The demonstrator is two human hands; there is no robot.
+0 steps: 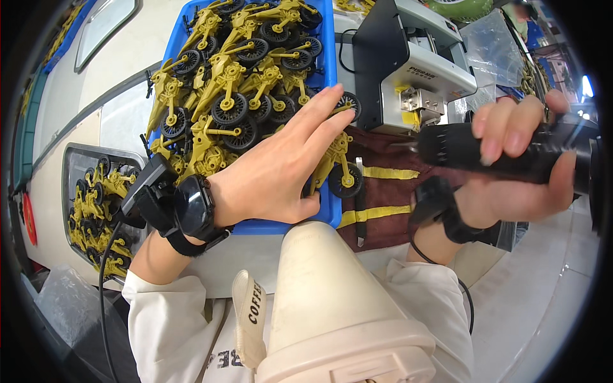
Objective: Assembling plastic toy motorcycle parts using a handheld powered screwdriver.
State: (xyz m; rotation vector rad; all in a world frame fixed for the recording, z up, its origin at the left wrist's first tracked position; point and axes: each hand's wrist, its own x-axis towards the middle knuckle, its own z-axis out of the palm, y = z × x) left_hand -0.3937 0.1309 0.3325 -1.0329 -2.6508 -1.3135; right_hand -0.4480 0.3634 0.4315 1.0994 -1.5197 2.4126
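My left hand [281, 159] lies over the right side of a blue plastic bin [329, 57] heaped with yellow toy motorcycles [220, 76] with black spoked wheels. Its fingers are stretched out across one yellow toy motorcycle [335, 153] at the bin's right edge; the palm hides part of that toy. My right hand [511, 140], blurred by motion, is closed around a black cylindrical electric screwdriver [453, 145]. The tool lies nearly level, its thin bit pointing left over a dark red cloth [383, 191], apart from the toys.
A black-and-white bench machine [428, 70] stands behind the cloth. Yellow strips [389, 173] and a metal tool [361, 223] lie on the cloth. A metal tray [70, 172] of similar toys is at left. A beige cup-shaped object [332, 281] occupies the near middle. Cables trail from both wrists.
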